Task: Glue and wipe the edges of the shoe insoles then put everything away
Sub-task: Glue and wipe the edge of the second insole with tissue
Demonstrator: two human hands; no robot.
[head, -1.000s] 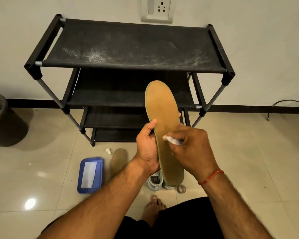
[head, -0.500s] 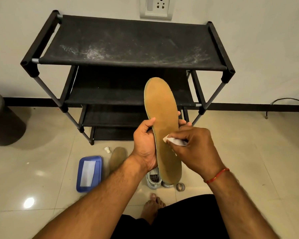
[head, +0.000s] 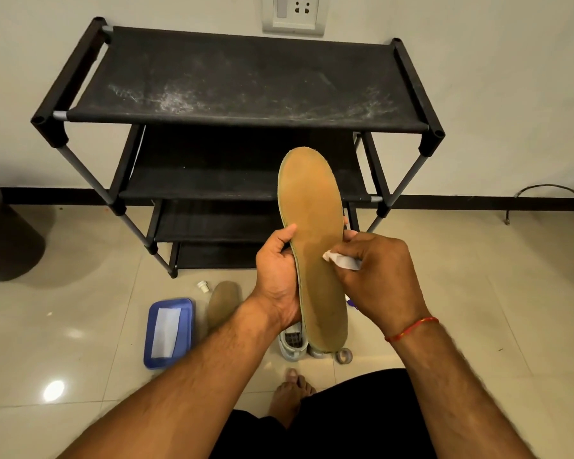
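A: We open on the left hand [head: 277, 276]. Its fingers and thumb are curled round the left edge of the tan insole [head: 312, 226], thumb lying on the face. It holds the insole up in front of us, toe end uppermost.

B: And we've got the right hand [head: 378, 276] coming in from the other side. It's pinching a small white wipe [head: 342, 260], tip pressed onto the insole close to the right edge, about halfway along its length.

A: We see a red thread [head: 411, 329] circling that right wrist.

B: Just below the hands we spot a pale shoe [head: 290, 346] on the tiled floor [head: 444, 293]. It's partly hidden behind the insole's heel, with a roll of tape [head: 344, 355] just beside it.

A: To the left, a second insole [head: 224, 301] lies flat on the tiles with a little white cap [head: 203, 287] near its toe. Beside that we have a blue tray [head: 186, 326] with a white sheet [head: 166, 332] lying in it.

B: At the bottom we catch a bare foot [head: 292, 392], close to the shoe.

A: Further out, the black shoe rack [head: 246, 84] stands against the wall. Its top shelf is streaked with dust, and a wall socket [head: 294, 13] sits above it.

B: A dark bin [head: 0, 240] stands at far left for us, and a cable [head: 550, 193] lies on the floor at far right.
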